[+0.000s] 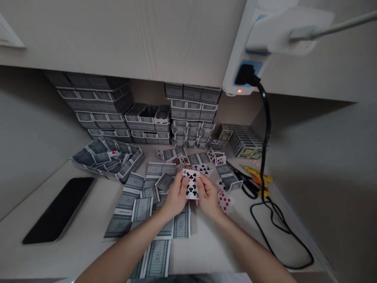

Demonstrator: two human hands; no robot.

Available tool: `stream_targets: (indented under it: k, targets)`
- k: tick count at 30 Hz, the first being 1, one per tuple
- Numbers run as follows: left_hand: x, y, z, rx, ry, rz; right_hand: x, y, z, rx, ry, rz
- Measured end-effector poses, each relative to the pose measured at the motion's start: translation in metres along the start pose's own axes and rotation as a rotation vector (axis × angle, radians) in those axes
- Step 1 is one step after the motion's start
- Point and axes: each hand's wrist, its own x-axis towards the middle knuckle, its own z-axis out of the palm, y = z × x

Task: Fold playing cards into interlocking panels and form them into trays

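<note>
Between my two hands, a ten of clubs card [192, 184] is held face up, above the table's middle. My left hand [177, 192] pinches its left edge, thumb on the face. On the right edge, my right hand [207, 192] grips it the same way. Patterned card backs [142, 209] lie joined and overlapping to the left and below my hands. Face-up and folded cards [225, 200] are scattered to the right and behind. A tray made of cards [129, 167] at the left holds loose folded cards.
Stacked card boxes [193, 94] stand along the back. A black phone [59, 210] lies left. At right are black scissors [246, 182], a yellow glue gun [256, 173], a black cable [266, 129] hanging from a power strip [241, 67], and a banknote-patterned box [246, 139].
</note>
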Motion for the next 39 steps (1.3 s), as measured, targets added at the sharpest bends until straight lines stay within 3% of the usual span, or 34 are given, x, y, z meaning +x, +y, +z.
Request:
stream_targets:
  k: [5, 11, 18, 31, 39]
  targets:
    - [-0.001, 0.001, 0.000, -0.101, 0.072, -0.001, 0.000, 0.000, 0.000, -0.026, -0.013, 0.019]
    - [0.003, 0.000, -0.002, -0.120, 0.096, 0.018, 0.006, 0.002, -0.006, -0.180, 0.011, -0.177]
    - [0.000, 0.005, 0.000, -0.170, 0.079, -0.028, 0.006, 0.002, -0.005, 0.028, -0.018, -0.053]
    - [0.009, 0.011, -0.006, -0.313, 0.058, -0.082, 0.009, 0.001, -0.011, 0.011, -0.051, -0.044]
    - [0.010, 0.011, -0.007, -0.236, 0.095, -0.050, 0.010, 0.002, -0.010, 0.028, -0.074, 0.015]
